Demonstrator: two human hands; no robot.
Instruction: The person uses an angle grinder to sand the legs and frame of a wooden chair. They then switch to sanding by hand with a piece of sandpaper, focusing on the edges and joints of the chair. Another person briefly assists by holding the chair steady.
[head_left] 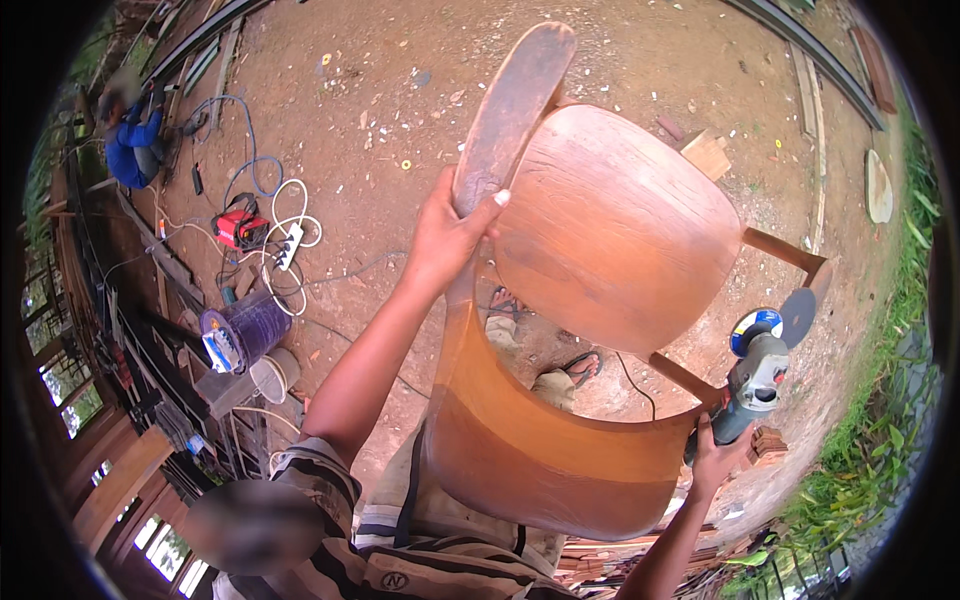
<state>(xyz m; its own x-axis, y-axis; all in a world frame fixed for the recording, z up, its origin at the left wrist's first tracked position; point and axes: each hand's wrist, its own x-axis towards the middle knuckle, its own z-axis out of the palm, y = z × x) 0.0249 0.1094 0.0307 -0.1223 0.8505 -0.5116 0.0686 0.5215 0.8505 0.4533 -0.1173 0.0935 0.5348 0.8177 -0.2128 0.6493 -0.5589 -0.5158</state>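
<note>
Wdn chair (612, 250), littered dirt grnd (390, 120), greenery (866, 440) R

Bright, diffuse daylight fills the scene, leaving shadows soft. A pale sheen washes the upper part of the chair seat (620, 225); the backrest (560, 475) below it shades to darker brown at its lower edge. Far left of the seat, the timber structure (130, 490) is dim, its gaps blown white. Above and right of the seat, a metal beam (822, 65) slants toward the black fisheye rim. Below and left of it, an oval patch is blurred.
</note>
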